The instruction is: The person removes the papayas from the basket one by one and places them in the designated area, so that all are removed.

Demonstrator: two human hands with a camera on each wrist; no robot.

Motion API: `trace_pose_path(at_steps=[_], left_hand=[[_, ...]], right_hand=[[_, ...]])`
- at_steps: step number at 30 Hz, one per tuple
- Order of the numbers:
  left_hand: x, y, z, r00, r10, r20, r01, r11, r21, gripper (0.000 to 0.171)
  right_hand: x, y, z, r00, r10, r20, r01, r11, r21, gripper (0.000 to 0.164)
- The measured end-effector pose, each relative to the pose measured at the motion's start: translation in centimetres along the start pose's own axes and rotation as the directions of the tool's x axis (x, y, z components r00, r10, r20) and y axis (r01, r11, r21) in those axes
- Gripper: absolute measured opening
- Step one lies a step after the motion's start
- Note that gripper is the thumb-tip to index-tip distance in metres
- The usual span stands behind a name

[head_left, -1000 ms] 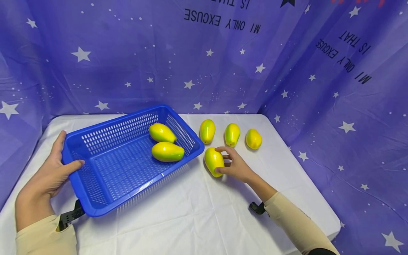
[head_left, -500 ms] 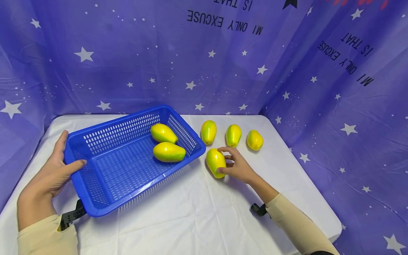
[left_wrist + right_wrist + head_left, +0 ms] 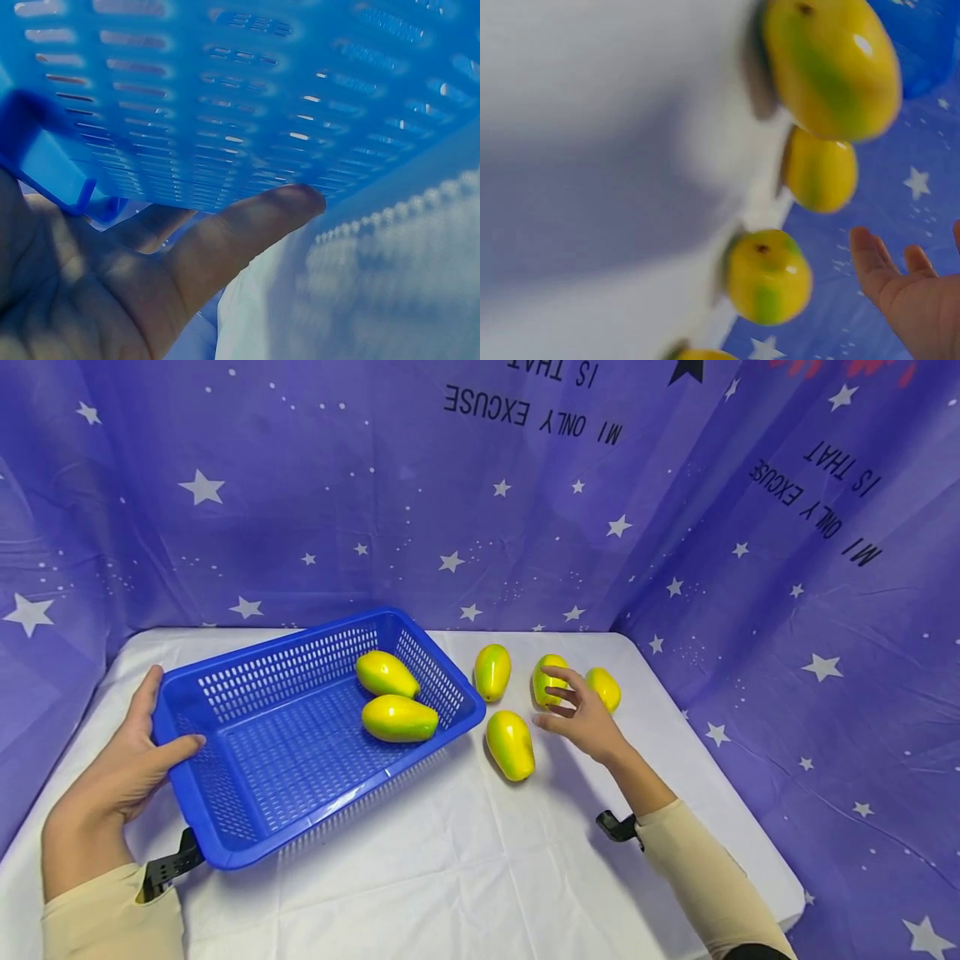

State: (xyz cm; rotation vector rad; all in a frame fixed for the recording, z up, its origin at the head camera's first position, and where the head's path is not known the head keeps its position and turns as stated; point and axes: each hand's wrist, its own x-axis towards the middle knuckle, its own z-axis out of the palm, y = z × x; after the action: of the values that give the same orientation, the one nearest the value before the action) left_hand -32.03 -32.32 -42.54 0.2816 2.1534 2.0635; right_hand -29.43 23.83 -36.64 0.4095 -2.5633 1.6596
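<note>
At the left of the head view, my left hand (image 3: 112, 768) grips the end of a blue plastic basket (image 3: 292, 739), thumb over its rim. Inside, at the right end, lie two yellow-green papayas (image 3: 400, 718). My right hand (image 3: 588, 718) is over the table with fingers spread and loosely bent, holding nothing. It partly covers a back-row papaya (image 3: 546, 672) and the rightmost papaya (image 3: 606, 689). A nearer papaya (image 3: 510, 745) lies apart from it to the left. Behind that one rests another papaya (image 3: 492, 672). In the left wrist view, the thumb (image 3: 247, 229) lies against the slotted basket wall.
A white cloth covers the table (image 3: 420, 877). Purple curtains (image 3: 300, 485) with white stars stand behind it and along the right side. A black wrist mount (image 3: 617, 825) sticks out from the right sleeve, another black mount (image 3: 174, 867) from the left.
My right hand has let go of the nearer papaya and moved right and back, toward the back-row papayas. That papaya stays on the table. My left hand keeps its grip on the basket.
</note>
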Motion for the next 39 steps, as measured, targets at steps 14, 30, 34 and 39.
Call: trace_pose_path(at_steps=[14, 30, 34, 39], left_hand=[[-0.2, -0.5, -0.8, 1.000, -0.006, -0.024, 0.005, 1.000, -0.002, 0.104], [0.0, 0.2, -0.5, 1.000, -0.002, -0.002, 0.002, 0.998, 0.063, 0.103], [0.0, 0.5, -0.6, 1.000, -0.015, -0.003, 0.015, 0.995, 0.096, 0.102], [-0.1, 0.7, -0.7, 1.000, -0.005, -0.012, 0.007, 0.992, 0.128, 0.101]], right_hand=[[4.4, -6.2, 1.4, 0.989, -0.144, 0.040, 0.145, 0.989, -0.009, 0.077], [7.8, -9.7, 7.5, 0.964, -0.158, 0.212, 0.172, 0.984, -0.046, 0.076], [9.0, -9.0, 9.1, 0.947, -0.180, 0.265, 0.204, 0.977, -0.065, 0.077], [10.7, -7.2, 11.0, 0.923, -0.149, 0.354, 0.193, 0.977, -0.090, 0.080]])
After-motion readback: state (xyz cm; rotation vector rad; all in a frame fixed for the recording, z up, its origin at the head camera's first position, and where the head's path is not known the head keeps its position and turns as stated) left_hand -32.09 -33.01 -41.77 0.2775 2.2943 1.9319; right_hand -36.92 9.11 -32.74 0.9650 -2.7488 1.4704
